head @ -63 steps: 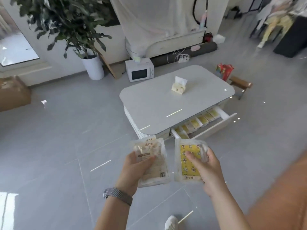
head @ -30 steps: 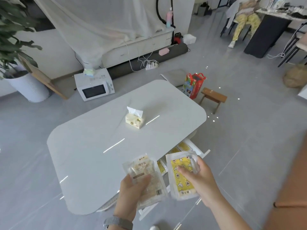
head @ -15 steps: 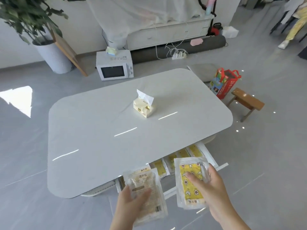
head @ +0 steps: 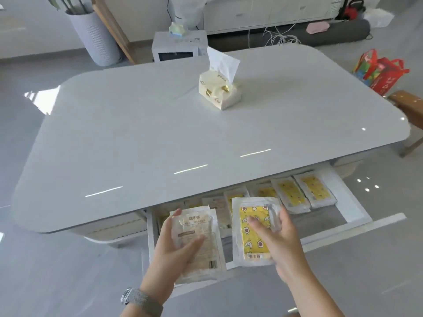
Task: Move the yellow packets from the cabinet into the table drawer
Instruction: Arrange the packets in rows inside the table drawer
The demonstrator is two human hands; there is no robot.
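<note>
My left hand [head: 169,250] grips a pale packet [head: 201,229] with its plain printed back facing up. My right hand [head: 281,243] grips a yellow packet [head: 251,234] with star and moon prints, thumb across its front. Both packets hover over the left part of the open table drawer [head: 348,216]. Several yellow packets [head: 304,193] lie in a row inside the drawer, partly hidden under the white table top [head: 160,133].
A tissue pack [head: 219,88] stands on the table top. Behind the table sit a white microwave [head: 176,49] on the floor and a planter [head: 96,40]. At the right are a red bag [head: 380,69] and a wooden stool [head: 409,110].
I have walked up to the table, and the drawer now lies right below my hands. Both hands have carried their packets forward and down over the open drawer.
</note>
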